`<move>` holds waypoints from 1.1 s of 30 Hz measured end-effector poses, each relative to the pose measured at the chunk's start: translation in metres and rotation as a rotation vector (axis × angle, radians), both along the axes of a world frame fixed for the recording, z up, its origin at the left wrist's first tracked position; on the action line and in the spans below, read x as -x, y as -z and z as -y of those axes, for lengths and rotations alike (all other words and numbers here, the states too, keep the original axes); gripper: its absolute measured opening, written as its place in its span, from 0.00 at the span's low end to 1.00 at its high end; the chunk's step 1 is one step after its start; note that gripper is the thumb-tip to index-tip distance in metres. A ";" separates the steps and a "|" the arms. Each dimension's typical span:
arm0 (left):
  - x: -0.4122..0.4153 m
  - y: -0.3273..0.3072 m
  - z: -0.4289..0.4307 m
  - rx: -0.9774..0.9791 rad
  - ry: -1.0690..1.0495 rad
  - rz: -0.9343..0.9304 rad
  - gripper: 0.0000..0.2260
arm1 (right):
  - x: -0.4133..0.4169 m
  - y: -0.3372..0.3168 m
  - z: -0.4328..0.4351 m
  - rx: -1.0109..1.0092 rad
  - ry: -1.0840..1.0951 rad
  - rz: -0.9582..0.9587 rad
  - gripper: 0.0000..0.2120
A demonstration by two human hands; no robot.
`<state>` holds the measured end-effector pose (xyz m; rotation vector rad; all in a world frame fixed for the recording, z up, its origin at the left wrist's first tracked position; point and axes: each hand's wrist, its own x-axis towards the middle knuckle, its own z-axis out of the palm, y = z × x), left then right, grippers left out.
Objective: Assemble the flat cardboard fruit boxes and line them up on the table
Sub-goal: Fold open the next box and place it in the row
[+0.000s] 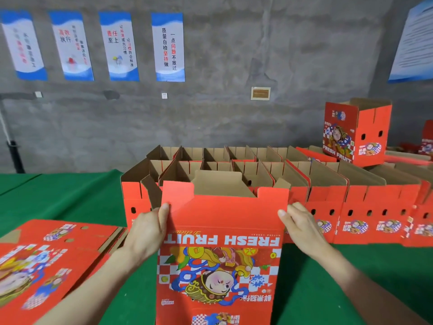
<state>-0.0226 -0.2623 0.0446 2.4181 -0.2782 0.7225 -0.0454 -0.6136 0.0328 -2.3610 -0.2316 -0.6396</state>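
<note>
My left hand [146, 228] and my right hand [302, 228] are in the middle of the frame. Each one holds a side edge of a red fruit box [220, 219]. My thumbs press on the front and my other fingers go behind the card, out of sight, so both hands pinch it. The box stands up, and its picture is upside down to me. At the lower left, a pile of flat boxes [46, 261] lies on the green table [70, 195]. Behind the held box, built boxes [328, 198] stand side by side in rows, running to the right edge. At the upper right, one more box [356, 132] stands on top of them. Posters [167, 46] hang on the grey wall at the upper left.
</note>
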 end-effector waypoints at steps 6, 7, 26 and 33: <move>0.006 0.029 0.009 0.177 -0.072 0.014 0.15 | -0.001 0.017 -0.010 -0.035 -0.053 -0.040 0.18; 0.007 0.028 0.010 0.176 -0.073 0.016 0.13 | -0.002 0.017 -0.013 -0.071 -0.034 -0.032 0.20; 0.025 0.027 0.032 0.185 -0.093 -0.073 0.19 | -0.007 -0.001 -0.005 0.052 0.292 -0.136 0.30; 0.014 0.021 0.033 -0.007 -0.006 -0.019 0.26 | -0.007 0.005 -0.008 0.056 0.311 -0.110 0.18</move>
